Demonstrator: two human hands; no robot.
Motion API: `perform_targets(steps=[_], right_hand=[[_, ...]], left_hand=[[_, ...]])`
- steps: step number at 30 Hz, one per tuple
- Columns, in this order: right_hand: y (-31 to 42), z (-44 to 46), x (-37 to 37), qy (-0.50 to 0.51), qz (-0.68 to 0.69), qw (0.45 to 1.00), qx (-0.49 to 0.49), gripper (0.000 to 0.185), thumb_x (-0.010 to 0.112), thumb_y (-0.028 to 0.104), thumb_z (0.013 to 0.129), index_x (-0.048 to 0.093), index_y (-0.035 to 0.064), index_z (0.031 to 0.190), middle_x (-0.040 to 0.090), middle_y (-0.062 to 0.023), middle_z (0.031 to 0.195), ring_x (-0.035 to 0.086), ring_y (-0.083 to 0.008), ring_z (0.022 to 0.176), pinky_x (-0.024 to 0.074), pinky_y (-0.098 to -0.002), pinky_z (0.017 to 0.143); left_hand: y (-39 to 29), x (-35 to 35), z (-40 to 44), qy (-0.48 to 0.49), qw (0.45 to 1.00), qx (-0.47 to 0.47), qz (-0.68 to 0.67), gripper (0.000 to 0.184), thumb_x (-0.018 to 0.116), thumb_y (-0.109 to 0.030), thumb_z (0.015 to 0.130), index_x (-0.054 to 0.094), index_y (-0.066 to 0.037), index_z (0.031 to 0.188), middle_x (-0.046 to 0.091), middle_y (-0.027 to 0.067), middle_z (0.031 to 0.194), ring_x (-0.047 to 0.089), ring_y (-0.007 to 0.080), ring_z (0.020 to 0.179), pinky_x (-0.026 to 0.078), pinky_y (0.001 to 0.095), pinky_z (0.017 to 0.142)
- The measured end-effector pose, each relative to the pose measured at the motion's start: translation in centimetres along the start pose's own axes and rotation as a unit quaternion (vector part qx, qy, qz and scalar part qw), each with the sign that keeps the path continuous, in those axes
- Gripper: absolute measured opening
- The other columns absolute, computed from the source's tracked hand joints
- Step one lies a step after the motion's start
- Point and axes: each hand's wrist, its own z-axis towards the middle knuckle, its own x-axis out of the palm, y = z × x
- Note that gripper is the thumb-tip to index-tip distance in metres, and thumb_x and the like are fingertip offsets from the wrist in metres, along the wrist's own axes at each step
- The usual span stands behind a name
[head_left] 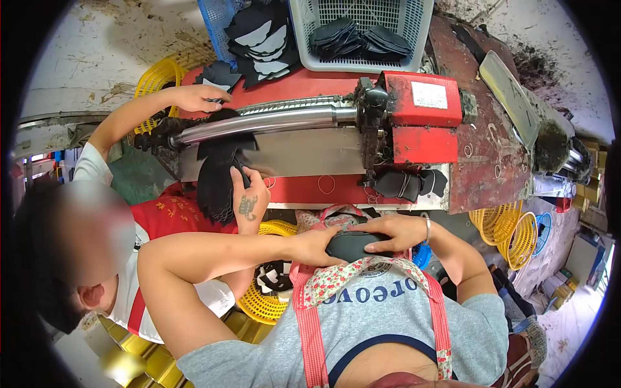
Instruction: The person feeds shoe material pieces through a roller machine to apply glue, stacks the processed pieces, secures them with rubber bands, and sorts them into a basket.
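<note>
In front of my apron [310,323], both hands hold a thick stack of black cut pieces [354,246]. My left hand [317,246] is closed around the stack's left end. From the right, my right hand [398,233], with a bracelet at the wrist, grips the far edge and top, thumb lying across the pieces. Just beyond lie banded black bundles [398,185] on the red machine table's near edge. A co-worker's hand [249,194] at the left holds dark pieces [217,178] by the steel roller [265,121]; their other hand [200,98] is behind it.
A white basket [362,63] with black stacks stands at the back beside a pile of black and white pieces [265,45]. The red machine housing [424,97] is right of the roller. Yellow baskets [517,242] sit on the right. Loose rubber bands [326,184] lie around.
</note>
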Motion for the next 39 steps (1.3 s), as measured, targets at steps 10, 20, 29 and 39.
perform_targets(steps=[10,20,29,39], right_hand=[[-0.6,0.2,2.6,-0.271,0.249,0.93,-0.004,0.049,0.066,0.015,0.083,0.041,0.004,0.124,0.05,-0.0084,0.113,0.047,-0.016,0.11,0.0388,-0.0303,0.095],[0.8,6.7,-2.5,-0.361,0.236,0.902,-0.033,0.026,0.063,0.014,0.085,0.058,-0.0011,0.106,0.062,-0.0038,0.095,0.056,-0.0102,0.088,0.0464,-0.0269,0.079],[-2.2,15.7,-4.1,-0.426,0.062,0.891,0.141,0.045,0.062,0.04,0.081,0.067,-0.0043,0.083,0.064,-0.0226,0.074,0.064,-0.0326,0.069,0.0479,-0.0385,0.067],[-0.5,14.4,-4.6,-0.431,0.064,0.883,0.174,0.033,0.064,0.036,0.076,0.065,0.0043,0.084,0.064,-0.0172,0.078,0.063,-0.0321,0.076,0.0466,-0.0396,0.071]], left_hand=[[-3.5,1.5,3.4,-0.408,0.828,-0.097,-0.372,0.069,0.066,-0.041,0.078,0.037,0.002,0.123,0.041,0.0191,0.123,0.042,0.0268,0.115,0.037,0.0352,0.096],[-5.0,-23.8,0.2,-0.579,0.806,0.114,-0.038,0.03,0.063,-0.028,0.082,0.06,-0.001,0.094,0.064,0.0067,0.089,0.058,0.0129,0.083,0.046,0.0279,0.072],[6.5,-30.5,9.4,-0.173,0.978,-0.063,-0.103,0.043,0.069,-0.048,0.075,0.07,-0.006,0.086,0.066,0.0029,0.081,0.059,0.0091,0.074,0.049,0.0226,0.068],[5.4,-32.9,8.7,-0.02,0.991,-0.113,-0.065,0.039,0.078,-0.026,0.069,0.069,-0.006,0.102,0.067,0.0054,0.094,0.061,0.0133,0.083,0.048,0.0245,0.073]])
